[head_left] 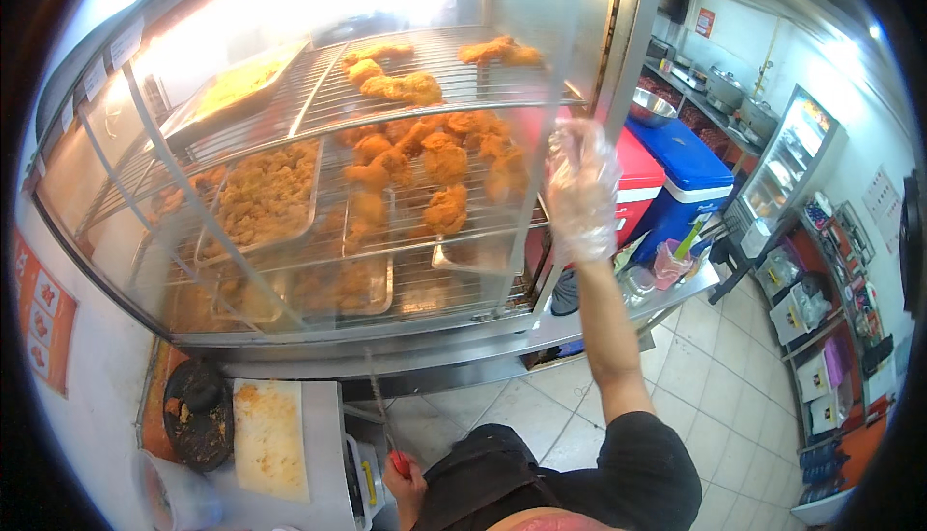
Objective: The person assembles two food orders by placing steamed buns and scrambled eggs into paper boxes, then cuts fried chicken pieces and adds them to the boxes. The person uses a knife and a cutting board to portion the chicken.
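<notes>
A glass-fronted food warmer fills the upper left, with pieces of fried chicken on its wire racks. My right hand, in a clear plastic glove, is raised at the right edge of the glass sliding door. Its fingers look curled against that edge, though glove and blur hide the exact grip. Low down near my body, my left hand is closed round the red grip of a long thin metal utensil pointing up toward the warmer. Whether it is a pair of tongs cannot be made out.
Metal trays of small fried pieces stand inside the warmer. At lower left are a stone mortar and a stained cutting board. Beyond my right hand stand a red cooler and a blue cooler. Shelving lines the right wall.
</notes>
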Motion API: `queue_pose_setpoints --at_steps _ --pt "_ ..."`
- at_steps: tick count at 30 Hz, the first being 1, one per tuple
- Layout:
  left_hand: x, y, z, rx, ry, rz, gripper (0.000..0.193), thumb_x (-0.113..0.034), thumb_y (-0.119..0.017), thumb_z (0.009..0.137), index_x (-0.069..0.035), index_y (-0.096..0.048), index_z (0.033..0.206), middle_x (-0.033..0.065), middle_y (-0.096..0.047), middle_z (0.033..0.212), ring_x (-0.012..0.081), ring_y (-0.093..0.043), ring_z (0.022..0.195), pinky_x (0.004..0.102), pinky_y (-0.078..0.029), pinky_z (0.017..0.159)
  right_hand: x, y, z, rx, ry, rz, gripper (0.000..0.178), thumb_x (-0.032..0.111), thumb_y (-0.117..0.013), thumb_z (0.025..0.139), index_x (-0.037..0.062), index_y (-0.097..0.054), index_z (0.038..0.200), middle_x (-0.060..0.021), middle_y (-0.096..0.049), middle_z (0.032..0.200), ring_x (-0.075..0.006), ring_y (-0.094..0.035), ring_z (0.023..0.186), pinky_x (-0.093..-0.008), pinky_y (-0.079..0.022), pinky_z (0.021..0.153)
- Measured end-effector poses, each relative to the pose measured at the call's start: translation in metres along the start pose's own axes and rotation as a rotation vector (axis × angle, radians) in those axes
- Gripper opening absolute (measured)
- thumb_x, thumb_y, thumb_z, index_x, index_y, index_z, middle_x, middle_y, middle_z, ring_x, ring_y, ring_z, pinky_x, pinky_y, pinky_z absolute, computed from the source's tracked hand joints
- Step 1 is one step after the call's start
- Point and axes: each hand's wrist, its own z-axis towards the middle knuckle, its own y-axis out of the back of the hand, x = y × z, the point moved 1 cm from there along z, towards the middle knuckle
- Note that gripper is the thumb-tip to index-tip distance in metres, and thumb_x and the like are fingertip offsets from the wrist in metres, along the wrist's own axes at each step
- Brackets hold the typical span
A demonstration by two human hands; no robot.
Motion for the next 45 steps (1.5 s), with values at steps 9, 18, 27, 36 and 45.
queue_pose_setpoints --at_steps 9,18,27,36,45 --pt "-0.199 -0.168 0.167 0.056 -0.546 -0.680 0.041 0.011 -0.062 0.092 0.008 -0.051 0.131 0.0248 -0.054 0.144 0.0310 -0.059 0.129 0.0426 -0.049 0.109 -0.054 -0.074 0.146 0.924 -0.091 -0.539 0.022 0.005 -0.061 0.085 0.0003 -0.070 0.104 -0.0174 -0.072 0.111 -0.0352 -0.070 0.094 -0.0453 -0.055 0.082" --pt "-0.270 -0.215 0.222 0.054 -0.501 -0.800 0.020 0.001 -0.061 0.098 -0.001 -0.045 0.087 0.0281 -0.061 0.135 0.0295 -0.064 0.123 0.0430 -0.053 0.104 -0.123 -0.138 0.186 1.089 -0.215 -0.752 0.032 0.017 -0.062 0.083 0.0058 -0.072 0.111 -0.0140 -0.072 0.108 -0.0294 -0.068 0.096 -0.0430 -0.054 0.081" --pt "-0.273 -0.209 0.225 0.232 -0.256 -0.979 0.020 -0.001 -0.058 0.101 -0.004 -0.041 0.091 0.0272 -0.064 0.131 0.0272 -0.065 0.122 0.0388 -0.050 0.105 -0.106 -0.130 0.189 1.027 -0.201 -0.722 0.031 0.019 -0.061 0.090 0.0032 -0.070 0.114 -0.0122 -0.071 0.105 -0.0252 -0.068 0.096 -0.0391 -0.054 0.081" --pt "-0.275 -0.209 0.228 0.211 -0.233 -0.899 0.022 -0.005 -0.062 0.100 -0.005 -0.044 0.087 0.0253 -0.071 0.119 0.0249 -0.067 0.117 0.0346 -0.053 0.096 -0.050 -0.098 0.179 0.688 -0.195 -0.440 0.030 0.021 -0.059 0.096 0.0007 -0.067 0.117 -0.0104 -0.070 0.102 -0.0210 -0.068 0.096 -0.0351 -0.054 0.080" --pt "-0.280 -0.218 0.231 0.159 -0.253 -0.944 0.020 -0.005 -0.061 0.101 -0.004 -0.045 0.088 0.0217 -0.073 0.110 0.0240 -0.070 0.111 0.0351 -0.055 0.094 0.024 0.050 0.063 0.362 -0.599 0.209 0.031 0.023 -0.058 0.103 -0.0019 -0.065 0.119 -0.0086 -0.070 0.099 -0.0168 -0.067 0.095 -0.0312 -0.053 0.080"
